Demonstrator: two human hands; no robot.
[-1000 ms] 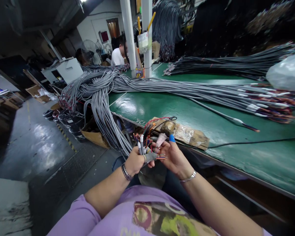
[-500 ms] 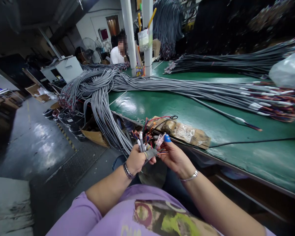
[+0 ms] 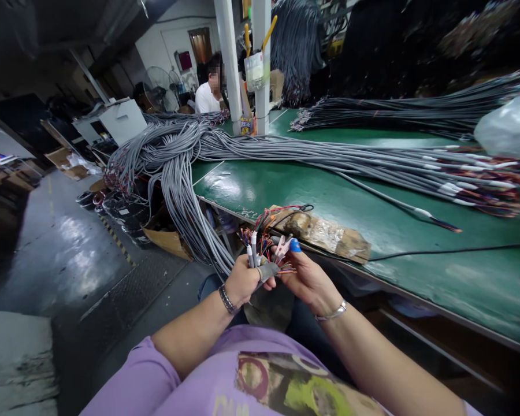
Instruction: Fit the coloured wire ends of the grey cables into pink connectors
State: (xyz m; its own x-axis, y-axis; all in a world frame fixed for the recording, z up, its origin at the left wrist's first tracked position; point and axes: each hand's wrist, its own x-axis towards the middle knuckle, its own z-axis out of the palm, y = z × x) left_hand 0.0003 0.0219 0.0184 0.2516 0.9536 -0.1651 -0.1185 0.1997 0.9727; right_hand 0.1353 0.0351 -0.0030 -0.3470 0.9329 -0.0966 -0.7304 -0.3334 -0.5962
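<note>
My left hand point(image 3: 245, 281) is wrapped round the ends of several grey cables point(image 3: 252, 249), whose white-sleeved tips and coloured wires stick up above the fist. Grey tape covers its thumb. Close beside it on the right, my right hand point(image 3: 305, 276) has blue tape on one fingertip and is closed on a small pale pink piece point(image 3: 282, 248) among the thin wires. Both hands are just off the front edge of the green table point(image 3: 398, 231). Next to them on that edge lies a wooden block point(image 3: 329, 236) wrapped in clear tape.
Long grey cables point(image 3: 312, 149) run across the table, and more hang over its left edge. Black cables point(image 3: 385, 111) lie at the back right near a plastic bag point(image 3: 509, 124). White posts point(image 3: 260, 69) rise from the table. A person in white point(image 3: 207, 98) sits behind.
My left hand and the cable ends in it have shifted slightly to the right. My right hand has barely moved and stays closed on the pink piece.
</note>
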